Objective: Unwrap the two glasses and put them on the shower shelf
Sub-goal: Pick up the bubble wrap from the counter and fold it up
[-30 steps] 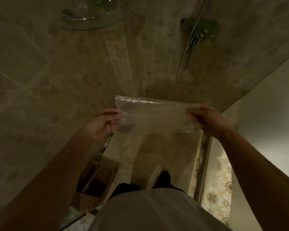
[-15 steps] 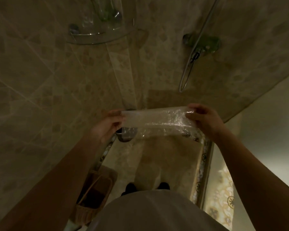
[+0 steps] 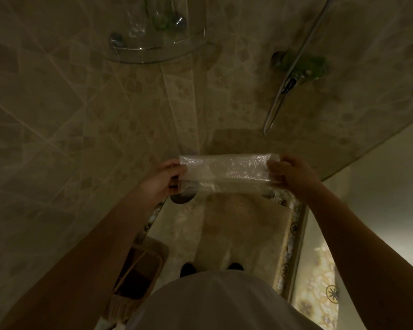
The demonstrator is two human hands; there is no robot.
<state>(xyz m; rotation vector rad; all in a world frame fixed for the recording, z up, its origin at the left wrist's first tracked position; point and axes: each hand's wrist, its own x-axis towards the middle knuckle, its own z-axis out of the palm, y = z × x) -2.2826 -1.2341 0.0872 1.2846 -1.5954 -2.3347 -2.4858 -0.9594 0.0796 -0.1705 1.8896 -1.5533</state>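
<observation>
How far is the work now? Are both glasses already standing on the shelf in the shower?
Done, it seems: a clear glass and a green glass stand on the corner shower shelf, both unwrapped. In hand: the left hand and right hand hold a sheet of bubble wrap stretched between them, with no glass visible inside. Left: probably only putting away the wrap, perhaps in the wicker basket on the floor.

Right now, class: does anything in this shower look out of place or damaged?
Nothing stands out. Both hands, left hand and right hand, hold the bubble wrap stretched; glasses stand upright on the shelf.
</observation>
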